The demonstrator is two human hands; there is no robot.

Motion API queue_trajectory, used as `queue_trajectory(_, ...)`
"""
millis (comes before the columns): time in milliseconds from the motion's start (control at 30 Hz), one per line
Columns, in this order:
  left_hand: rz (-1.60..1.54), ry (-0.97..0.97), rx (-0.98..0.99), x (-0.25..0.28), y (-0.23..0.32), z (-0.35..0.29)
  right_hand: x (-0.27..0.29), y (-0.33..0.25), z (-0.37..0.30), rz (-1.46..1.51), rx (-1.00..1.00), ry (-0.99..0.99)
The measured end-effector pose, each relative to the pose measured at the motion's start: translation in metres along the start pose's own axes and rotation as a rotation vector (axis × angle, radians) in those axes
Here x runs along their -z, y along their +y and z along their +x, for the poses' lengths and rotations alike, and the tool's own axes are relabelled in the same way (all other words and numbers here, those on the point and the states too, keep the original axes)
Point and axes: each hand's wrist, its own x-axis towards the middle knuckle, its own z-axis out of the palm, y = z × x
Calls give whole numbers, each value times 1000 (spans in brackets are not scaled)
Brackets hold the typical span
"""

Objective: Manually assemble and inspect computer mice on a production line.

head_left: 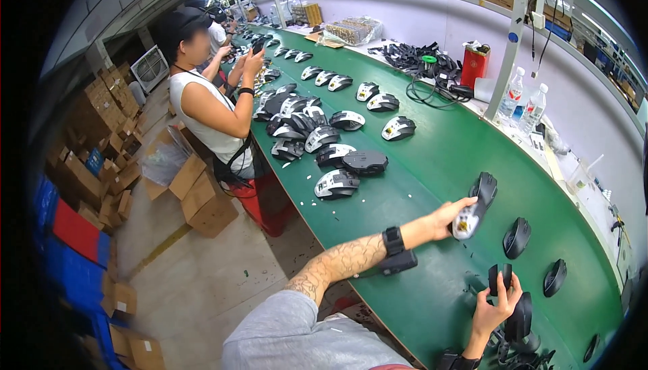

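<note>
Left hand: closed on a mouse at its pale end
Right hand: black part, perhaps a cover, pinched between fingertips

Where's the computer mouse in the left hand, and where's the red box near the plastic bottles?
Held computer mouse (480, 204): head view, middle of its body.
Red box (474, 67): head view, its side wall.

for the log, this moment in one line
left hand: holding computer mouse; right hand: holding small black part; around: more mice on green table

Head-worn fisheye; looks down along green bench; near end close below.
</note>
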Motion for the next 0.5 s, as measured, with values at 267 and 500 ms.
queue_trajectory(267,-220,-167,96,-1,-45,3,-13,10,15,-48,-12,62)
queue_trajectory(500,-37,-142,-60,-17,-26,31,-27,32,54,14,-58,133)
